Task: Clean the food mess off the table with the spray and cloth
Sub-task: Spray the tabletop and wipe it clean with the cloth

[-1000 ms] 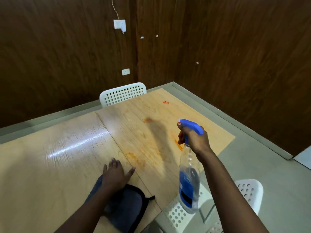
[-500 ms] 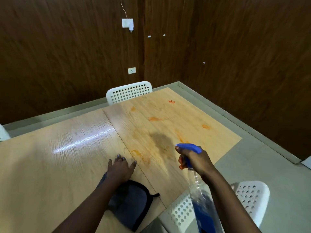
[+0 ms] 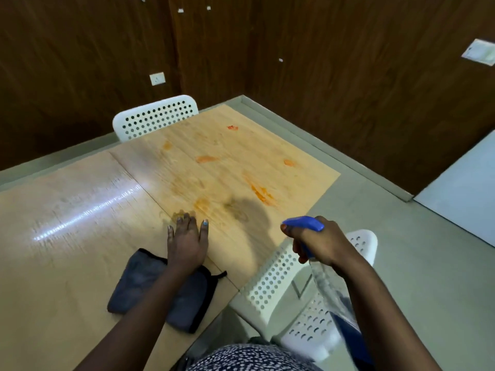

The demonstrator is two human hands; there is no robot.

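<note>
Orange food smears (image 3: 261, 193) and several smaller spots mark the right half of the light wooden table (image 3: 67, 199). My right hand (image 3: 320, 243) grips a clear spray bottle (image 3: 332, 287) with a blue trigger head, held over the table's near right edge with the nozzle pointing left toward the smears. My left hand (image 3: 187, 243) lies flat on the table, fingers spread, its wrist over a folded dark grey cloth (image 3: 139, 279) near the front edge. The hand presses down but holds nothing.
A white perforated chair (image 3: 278, 279) stands right below the spray bottle. Another white chair (image 3: 155, 116) stands at the table's far side. Dark wood walls close the corner behind. Grey floor lies to the right.
The right hand with the bottle has dropped lower and back toward me. The left hand has slid forward off the cloth onto the table. The view has tilted down.
</note>
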